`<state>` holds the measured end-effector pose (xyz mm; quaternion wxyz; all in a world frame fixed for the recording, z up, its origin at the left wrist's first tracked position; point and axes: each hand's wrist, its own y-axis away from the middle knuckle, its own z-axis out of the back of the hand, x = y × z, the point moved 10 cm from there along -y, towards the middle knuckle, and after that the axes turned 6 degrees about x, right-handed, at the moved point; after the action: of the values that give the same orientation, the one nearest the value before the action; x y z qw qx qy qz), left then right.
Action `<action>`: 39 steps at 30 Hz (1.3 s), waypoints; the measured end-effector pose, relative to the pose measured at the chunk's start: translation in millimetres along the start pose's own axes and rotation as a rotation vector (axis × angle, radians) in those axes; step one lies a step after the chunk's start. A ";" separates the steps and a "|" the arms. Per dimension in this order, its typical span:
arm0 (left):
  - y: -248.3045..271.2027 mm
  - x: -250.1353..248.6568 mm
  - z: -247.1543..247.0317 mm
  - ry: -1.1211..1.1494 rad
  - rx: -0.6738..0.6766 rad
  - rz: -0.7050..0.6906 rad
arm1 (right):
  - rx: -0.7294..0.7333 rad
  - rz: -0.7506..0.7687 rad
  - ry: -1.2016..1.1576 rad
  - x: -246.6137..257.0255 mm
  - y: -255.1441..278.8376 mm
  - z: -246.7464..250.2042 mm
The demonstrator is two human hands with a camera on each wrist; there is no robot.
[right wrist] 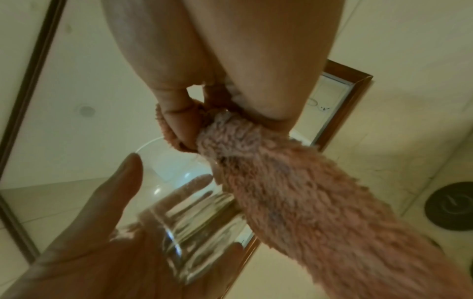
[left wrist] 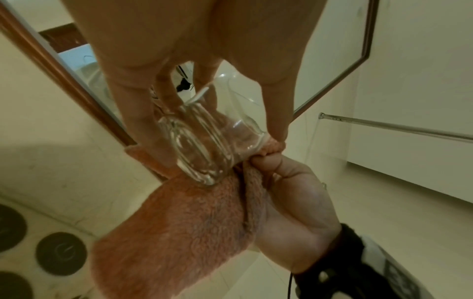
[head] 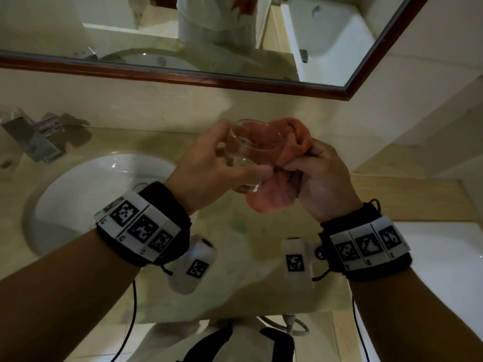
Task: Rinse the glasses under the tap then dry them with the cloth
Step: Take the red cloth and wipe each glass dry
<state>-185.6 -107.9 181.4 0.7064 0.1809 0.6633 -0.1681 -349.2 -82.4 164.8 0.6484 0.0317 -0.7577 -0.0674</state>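
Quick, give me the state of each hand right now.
Left hand: closed around the clear glass, held above the counter.
Right hand: closed on the pink cloth, bunched against the glass.

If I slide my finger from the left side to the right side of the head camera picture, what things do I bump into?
Shiny metal tap → round white sink basin → left hand → clear drinking glass → fluffy pink cloth → right hand.

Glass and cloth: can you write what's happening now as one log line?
step: drying | left hand: holds glass | right hand: grips pink cloth, against glass | sink: lower left
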 end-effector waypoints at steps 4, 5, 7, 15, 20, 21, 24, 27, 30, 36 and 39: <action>-0.7 21.4 -11.4 -0.197 -0.018 0.020 | -0.144 -0.007 0.029 -25.6 3.4 38.3; -1.1 31.3 -16.1 -0.227 -0.025 0.041 | -0.163 -0.016 0.043 -34.5 7.3 48.1; -2.3 56.6 -24.7 -0.290 -0.051 0.116 | -0.168 -0.063 0.036 -53.3 17.7 65.4; -30.4 119.1 -48.9 -0.677 -0.112 0.296 | -0.238 -0.199 -0.213 -110.3 52.8 129.8; -69.9 135.4 -59.2 -0.956 -0.051 0.332 | -0.264 -0.215 -0.260 -124.3 65.0 150.5; -78.4 139.7 -59.1 -0.996 -0.045 0.364 | -0.258 -0.219 -0.278 -125.7 65.7 153.4; -102.3 154.2 -57.9 -1.082 -0.034 0.469 | -0.238 -0.222 -0.308 -128.5 66.1 160.7; -120.0 160.6 -62.2 -1.169 -0.013 0.541 | -0.251 -0.232 -0.289 -134.1 66.4 168.0; -131.1 165.6 -71.3 -1.204 0.023 0.575 | -0.260 -0.251 -0.300 -138.5 66.8 172.8; -141.0 182.4 -74.8 -1.243 0.065 0.618 | -0.245 -0.280 -0.312 -140.4 65.2 178.8; -144.1 175.4 -79.3 -1.223 0.061 0.570 | -0.250 -0.287 -0.311 -139.1 61.3 181.8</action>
<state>-312.8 -196.1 -2.6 0.9660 0.2410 0.0655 -0.0660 -504.3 8.2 10.2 0.5068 0.0475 -0.8217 -0.2561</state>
